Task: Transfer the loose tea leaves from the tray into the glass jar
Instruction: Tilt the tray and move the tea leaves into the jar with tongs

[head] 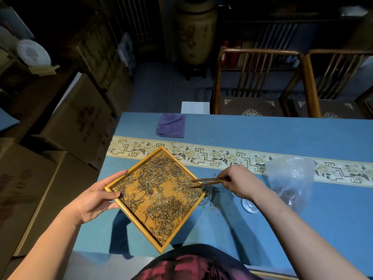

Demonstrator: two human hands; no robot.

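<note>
A square wooden tray (139,214) is held above the blue table, turned like a diamond, with loose tea leaves (159,190) spread over it. My left hand (96,197) grips its left corner, thumb on the rim. My right hand (238,181) holds wooden tongs (205,181) whose tips touch the leaves at the tray's right corner. The glass jar (207,194) stands just under that corner, mostly hidden by the tray. A few leaves lie scattered on the cloth beside the jar.
A glass lid (250,207) lies on the table under my right wrist. A clear plastic bag (290,178) stands at the right. A folded purple cloth (171,125) lies at the far edge. Two wooden chairs (256,81) stand behind; cardboard boxes (80,118) are stacked left.
</note>
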